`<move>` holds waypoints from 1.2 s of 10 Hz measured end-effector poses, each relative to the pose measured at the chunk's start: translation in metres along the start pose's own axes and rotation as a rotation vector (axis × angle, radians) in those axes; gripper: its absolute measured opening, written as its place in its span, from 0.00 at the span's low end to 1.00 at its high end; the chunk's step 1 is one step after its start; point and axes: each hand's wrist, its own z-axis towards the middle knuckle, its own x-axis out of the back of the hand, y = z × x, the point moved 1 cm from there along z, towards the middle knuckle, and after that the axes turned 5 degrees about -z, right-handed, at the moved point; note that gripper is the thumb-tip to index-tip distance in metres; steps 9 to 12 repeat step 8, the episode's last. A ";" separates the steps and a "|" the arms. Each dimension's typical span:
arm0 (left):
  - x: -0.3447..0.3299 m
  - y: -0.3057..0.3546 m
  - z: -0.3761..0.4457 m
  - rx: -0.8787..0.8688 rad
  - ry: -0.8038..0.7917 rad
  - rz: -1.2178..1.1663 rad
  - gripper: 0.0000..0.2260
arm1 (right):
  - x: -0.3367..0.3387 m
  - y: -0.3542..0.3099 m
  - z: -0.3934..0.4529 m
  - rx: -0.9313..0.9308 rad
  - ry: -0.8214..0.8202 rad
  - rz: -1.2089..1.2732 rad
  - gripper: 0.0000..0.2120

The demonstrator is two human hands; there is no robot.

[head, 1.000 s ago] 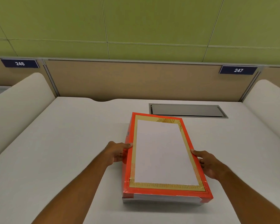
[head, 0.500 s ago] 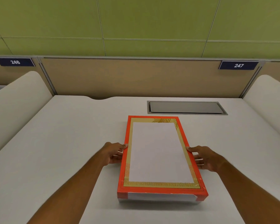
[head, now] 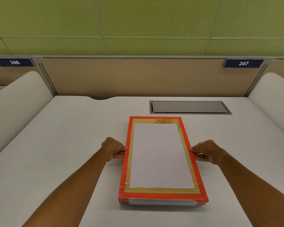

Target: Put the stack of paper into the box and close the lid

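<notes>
Here, two hands (head: 162,152), one box (head: 162,195).

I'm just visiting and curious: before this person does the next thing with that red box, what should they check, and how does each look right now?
1. Box flat on the desk: ok.
2. Left hand on the box's left edge: ok.
3. Right hand on its right edge: ok.
4. Lid sits level: ok.
5. Paper inside: cannot tell, the lid covers it.
6. Lid pressed fully down: cannot tell.
</notes>
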 end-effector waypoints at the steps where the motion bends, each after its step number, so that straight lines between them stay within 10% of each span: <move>1: -0.001 0.002 0.002 0.001 0.024 0.015 0.10 | -0.002 -0.002 0.002 -0.016 0.009 -0.008 0.12; 12: -0.017 0.011 -0.006 -0.352 0.202 0.600 0.14 | -0.019 -0.005 0.000 0.219 0.364 -0.426 0.29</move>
